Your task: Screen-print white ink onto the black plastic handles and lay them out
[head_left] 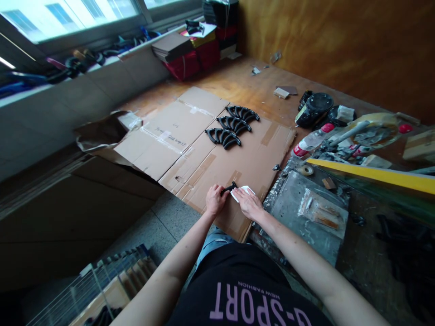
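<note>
Close to my body, my left hand [216, 199] is closed on a small black curved part [229, 188], which looks like a handle. My right hand [249, 203] holds a folded white cloth or tissue [245, 189] against the part's right end. Both hands are just above a flattened cardboard sheet [251, 167]. Farther up the sheet lie three rows of similar black curved parts [228, 122], set side by side.
To the right are a plastic bottle [311, 141] with a red cap, a tape roll [306, 170], a grey board [288, 203] and a yellow-edged strip [374, 174]. Stacked boxes [193, 59] stand by the window. A wire rack [91, 290] is at lower left.
</note>
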`<act>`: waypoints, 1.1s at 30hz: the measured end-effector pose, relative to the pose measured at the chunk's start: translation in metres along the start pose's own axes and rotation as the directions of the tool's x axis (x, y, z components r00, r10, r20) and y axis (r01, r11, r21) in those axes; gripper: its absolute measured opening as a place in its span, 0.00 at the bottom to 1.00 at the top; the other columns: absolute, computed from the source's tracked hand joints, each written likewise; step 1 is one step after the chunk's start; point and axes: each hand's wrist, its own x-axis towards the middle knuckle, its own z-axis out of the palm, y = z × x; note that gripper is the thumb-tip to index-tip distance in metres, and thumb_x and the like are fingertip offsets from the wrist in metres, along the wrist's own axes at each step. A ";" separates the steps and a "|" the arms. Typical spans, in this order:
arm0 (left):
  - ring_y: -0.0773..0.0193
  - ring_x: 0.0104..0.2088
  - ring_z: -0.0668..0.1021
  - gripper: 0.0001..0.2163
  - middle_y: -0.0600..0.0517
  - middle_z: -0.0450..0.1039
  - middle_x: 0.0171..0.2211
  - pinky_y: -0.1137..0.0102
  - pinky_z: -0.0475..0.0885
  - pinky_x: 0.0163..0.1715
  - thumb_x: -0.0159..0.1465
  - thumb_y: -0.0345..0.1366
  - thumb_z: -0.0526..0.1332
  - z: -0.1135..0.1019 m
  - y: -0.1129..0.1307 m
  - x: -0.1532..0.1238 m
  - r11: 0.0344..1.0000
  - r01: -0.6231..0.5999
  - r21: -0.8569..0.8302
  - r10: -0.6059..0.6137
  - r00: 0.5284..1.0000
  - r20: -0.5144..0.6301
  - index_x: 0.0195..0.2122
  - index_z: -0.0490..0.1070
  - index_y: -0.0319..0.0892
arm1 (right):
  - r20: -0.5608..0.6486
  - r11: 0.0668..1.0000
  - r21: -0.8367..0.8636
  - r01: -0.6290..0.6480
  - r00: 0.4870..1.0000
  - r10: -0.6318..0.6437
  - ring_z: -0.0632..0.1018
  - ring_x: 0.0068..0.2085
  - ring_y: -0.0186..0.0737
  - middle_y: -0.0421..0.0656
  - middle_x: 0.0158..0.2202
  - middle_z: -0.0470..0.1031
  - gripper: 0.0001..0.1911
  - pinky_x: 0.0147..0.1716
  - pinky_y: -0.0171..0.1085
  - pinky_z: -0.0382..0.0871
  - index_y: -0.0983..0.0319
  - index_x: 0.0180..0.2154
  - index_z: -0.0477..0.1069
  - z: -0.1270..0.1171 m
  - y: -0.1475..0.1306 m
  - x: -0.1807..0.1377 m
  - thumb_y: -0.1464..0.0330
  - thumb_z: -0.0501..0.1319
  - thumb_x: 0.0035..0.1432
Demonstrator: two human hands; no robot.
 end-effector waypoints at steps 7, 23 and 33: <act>0.60 0.38 0.73 0.14 0.49 0.73 0.35 0.68 0.66 0.39 0.66 0.48 0.56 0.002 -0.003 0.001 1.000 -0.024 0.003 0.024 1.000 0.004 0.34 0.73 0.44 | -0.046 0.999 -0.004 -0.047 0.998 0.047 0.55 0.68 0.43 0.45 0.68 0.53 0.32 0.67 0.48 0.44 0.64 0.66 0.55 -0.010 -0.008 0.021 0.76 0.47 0.60; 0.59 0.41 0.73 0.13 0.48 0.73 0.38 0.67 0.66 0.40 0.66 0.48 0.55 -0.009 0.002 0.001 0.999 0.004 0.038 -0.006 0.998 0.063 0.36 0.72 0.44 | -0.100 0.832 0.438 -0.342 0.901 0.423 0.79 0.46 0.42 0.43 0.46 0.80 0.19 0.44 0.36 0.69 0.58 0.52 0.72 -0.059 0.002 0.004 0.68 0.50 0.65; 0.61 0.38 0.76 0.17 0.50 0.73 0.39 0.69 0.65 0.33 0.66 0.51 0.53 -0.011 0.025 0.017 1.000 0.022 -0.001 -0.021 0.975 0.221 0.38 0.72 0.44 | -0.168 0.583 0.778 -0.233 0.817 0.551 0.76 0.31 0.35 0.39 0.30 0.78 0.11 0.28 0.30 0.62 0.61 0.39 0.77 -0.069 -0.009 -0.014 0.65 0.60 0.58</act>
